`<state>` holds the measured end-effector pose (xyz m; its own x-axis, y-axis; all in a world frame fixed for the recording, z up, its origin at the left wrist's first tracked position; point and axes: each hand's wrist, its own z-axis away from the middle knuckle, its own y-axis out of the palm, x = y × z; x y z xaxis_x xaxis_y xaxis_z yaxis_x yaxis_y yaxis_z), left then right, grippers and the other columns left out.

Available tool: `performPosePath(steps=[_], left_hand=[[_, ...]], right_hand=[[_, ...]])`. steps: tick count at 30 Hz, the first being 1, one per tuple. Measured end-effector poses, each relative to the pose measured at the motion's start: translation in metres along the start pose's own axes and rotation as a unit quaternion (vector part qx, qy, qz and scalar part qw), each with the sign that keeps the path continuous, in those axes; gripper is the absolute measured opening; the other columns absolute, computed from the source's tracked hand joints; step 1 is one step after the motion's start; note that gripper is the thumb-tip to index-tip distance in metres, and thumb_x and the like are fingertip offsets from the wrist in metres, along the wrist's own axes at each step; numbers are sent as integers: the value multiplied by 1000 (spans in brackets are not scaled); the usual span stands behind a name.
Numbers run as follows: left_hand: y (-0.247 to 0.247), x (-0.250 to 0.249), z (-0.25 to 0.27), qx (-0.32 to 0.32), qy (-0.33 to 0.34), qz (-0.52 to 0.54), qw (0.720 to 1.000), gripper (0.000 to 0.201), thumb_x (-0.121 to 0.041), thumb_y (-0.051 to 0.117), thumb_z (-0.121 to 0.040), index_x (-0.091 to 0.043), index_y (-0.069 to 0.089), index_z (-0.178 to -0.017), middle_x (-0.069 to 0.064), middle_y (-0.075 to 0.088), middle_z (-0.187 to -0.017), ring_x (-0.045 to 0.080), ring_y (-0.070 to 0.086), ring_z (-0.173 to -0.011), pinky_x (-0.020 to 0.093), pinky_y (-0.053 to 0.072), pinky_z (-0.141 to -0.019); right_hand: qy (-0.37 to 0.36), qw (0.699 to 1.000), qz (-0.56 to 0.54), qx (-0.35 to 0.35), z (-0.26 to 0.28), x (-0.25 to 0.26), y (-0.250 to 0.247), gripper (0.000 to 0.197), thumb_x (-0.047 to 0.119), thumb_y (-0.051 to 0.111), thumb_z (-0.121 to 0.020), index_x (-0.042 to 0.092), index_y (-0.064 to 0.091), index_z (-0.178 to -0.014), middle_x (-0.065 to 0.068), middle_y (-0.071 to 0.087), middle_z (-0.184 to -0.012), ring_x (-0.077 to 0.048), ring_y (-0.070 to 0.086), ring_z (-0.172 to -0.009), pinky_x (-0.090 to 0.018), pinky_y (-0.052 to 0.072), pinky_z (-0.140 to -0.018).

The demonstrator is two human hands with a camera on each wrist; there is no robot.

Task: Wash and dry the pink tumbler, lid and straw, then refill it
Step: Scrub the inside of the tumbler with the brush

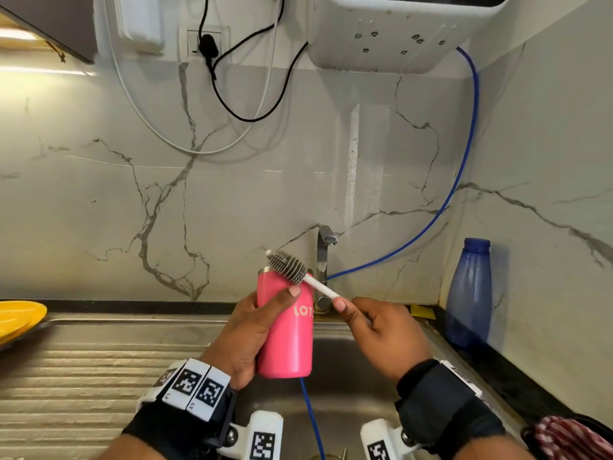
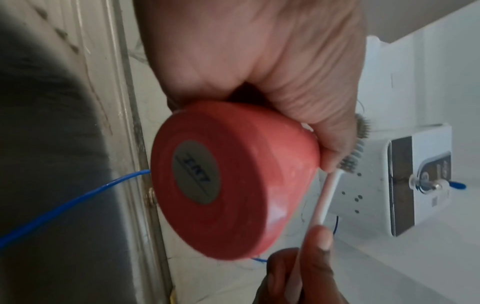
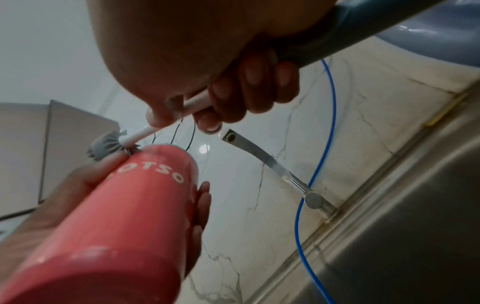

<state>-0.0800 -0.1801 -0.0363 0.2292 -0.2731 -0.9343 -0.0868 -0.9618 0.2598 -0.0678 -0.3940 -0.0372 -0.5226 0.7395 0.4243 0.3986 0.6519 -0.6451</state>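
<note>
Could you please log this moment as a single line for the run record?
left hand: grips pink tumbler over sink | right hand: holds bottle brush, head at tumbler rim | lid: off | tap: no water visible

We see a pink tumbler (image 1: pixel 287 330) with white lettering, a grey-bristled, white-handled brush (image 1: pixel 289 263), a blue bottle (image 1: pixel 468 293), a yellow plate (image 1: pixel 18 317) and a white, grey-veined marble wall (image 1: pixel 232 194).

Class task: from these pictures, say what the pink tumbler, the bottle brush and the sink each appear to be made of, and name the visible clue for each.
Pink tumbler: probably metal under a matte pink coating; its rim shows bare silver.
Bottle brush: grey head looks like soft silicone, set in moulded fins rather than fine bristles; its white handle looks like smooth plastic.
Sink: likely stainless steel, with a brushed grey sheen and pressed drainer ribs.
</note>
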Motion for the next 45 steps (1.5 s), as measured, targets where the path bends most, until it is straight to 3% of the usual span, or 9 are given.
performPosePath(steps=[12,20,25,28,30,32,36,42,45], left_hand=[[5,-3,0,-45,55,-20,997,54,-41,83,-69,-16,64,-113,12,76,-98,27,75,-81,40,60,-66],[2,-2,-2,38,6,90,995,116,-62,95,-34,-17,55,-133,21,72,-114,33,74,-94,46,59,-72],[-4,-6,0,44,8,138,989,101,-65,91,-41,-18,62,-125,19,74,-106,33,74,-88,45,60,-67],[-4,-5,-1,19,-2,138,990,68,-62,68,-80,-13,60,-128,20,73,-103,33,74,-85,45,61,-68],[-4,-3,1,13,-25,136,990,72,-64,57,-84,-11,57,-133,23,71,-112,37,72,-93,50,60,-79],[-1,-1,3,25,-37,119,992,97,-76,75,-64,-13,57,-135,27,67,-123,41,68,-106,57,55,-90],[0,2,0,43,-35,91,994,121,-62,96,-29,-16,55,-133,25,70,-118,40,71,-104,52,58,-80],[0,0,-1,66,-26,111,991,91,-57,86,-56,-12,61,-131,25,70,-116,37,71,-94,47,58,-78],[-1,2,-3,32,-15,129,991,73,-56,70,-73,-9,63,-129,24,71,-112,36,71,-89,46,59,-75]], right_hand=[[20,1000,2,-3,-1,-9,3,66,80,26,-87,23,58,-72,1,53,-57,-14,52,-58,-38,45,-55],[27,995,-88,-28,-2,-5,3,56,77,34,-87,28,54,-66,6,44,-52,-10,40,-51,-34,36,-53],[58,995,-77,-23,0,-14,4,57,76,30,-87,30,50,-61,7,43,-50,-8,39,-51,-32,33,-54],[19,994,-102,-35,-1,-7,4,51,75,31,-88,36,57,-67,8,46,-53,-8,41,-52,-31,34,-54],[6,997,-80,-9,-1,0,9,65,78,28,-86,22,56,-70,4,46,-54,-10,43,-53,-33,36,-54],[18,998,-55,-3,-1,-2,12,71,81,24,-84,18,54,-70,1,48,-55,-15,47,-55,-37,39,-55],[91,995,-38,6,1,-21,7,71,82,25,-83,18,52,-65,3,48,-54,-16,47,-56,-38,41,-57],[49,990,-120,-58,-1,0,-1,52,73,32,-90,35,58,-66,8,47,-51,-7,41,-51,-31,35,-55],[11,998,-63,-15,1,13,3,66,79,26,-87,24,60,-73,2,53,-56,-12,48,-54,-33,38,-53]])
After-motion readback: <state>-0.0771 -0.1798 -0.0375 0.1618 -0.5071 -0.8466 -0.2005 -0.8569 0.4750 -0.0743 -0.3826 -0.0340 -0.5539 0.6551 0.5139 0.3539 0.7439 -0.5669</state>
